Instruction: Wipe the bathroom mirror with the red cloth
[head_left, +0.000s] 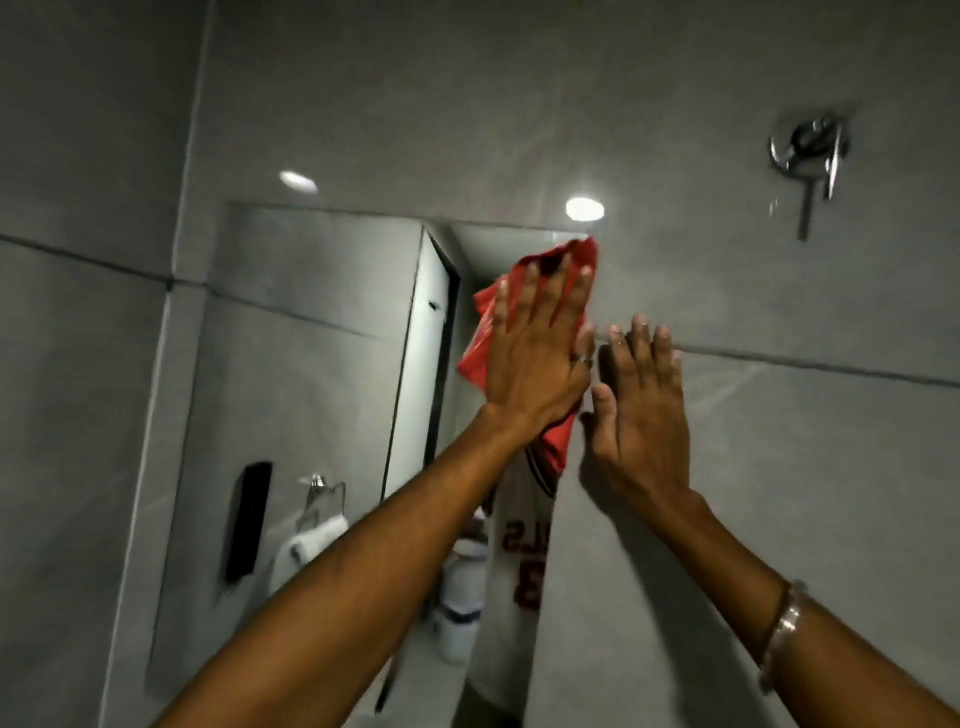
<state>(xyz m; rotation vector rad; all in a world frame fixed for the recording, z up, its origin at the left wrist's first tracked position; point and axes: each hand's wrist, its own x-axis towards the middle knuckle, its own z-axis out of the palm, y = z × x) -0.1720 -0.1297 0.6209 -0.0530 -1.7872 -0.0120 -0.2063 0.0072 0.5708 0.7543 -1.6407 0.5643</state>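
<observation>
Red cloth (519, 291) is pressed flat against the mirror (322, 364) at its upper right corner, right by the mirror's right edge. Left hand (535, 353) lies open on top of it, fingers spread and straight, palm pushing the cloth to the glass; no pinch or curl, so it's held by pressure only. Ring on one finger. Right hand (639, 415) is open too, flat on the grey tiled wall (779, 467) just beside the mirror edge, holding nothing, prob. bracing.

Risks, as I judge them:
- Cloth's lower part hangs loose below the palm; w/o a grip it could slide out or drop if pressure eases mid-stroke.
- Working at the very edge, the cloth may run off onto the tile and drag grout dirt back on the glass.
- Frame is blurred, so can't tell if streaks are left.
- Arms reach up high; leaning on the wall hand could slip if tile is wet.

Writing: in the reflection, a white jersey (519, 561) shows red mirrored letters and a numeral, approx. "3"; not fully legible. No brand readable on the chrome shower valve (808, 145), black dispenser (248, 522) or toilet roll (311, 540).
</observation>
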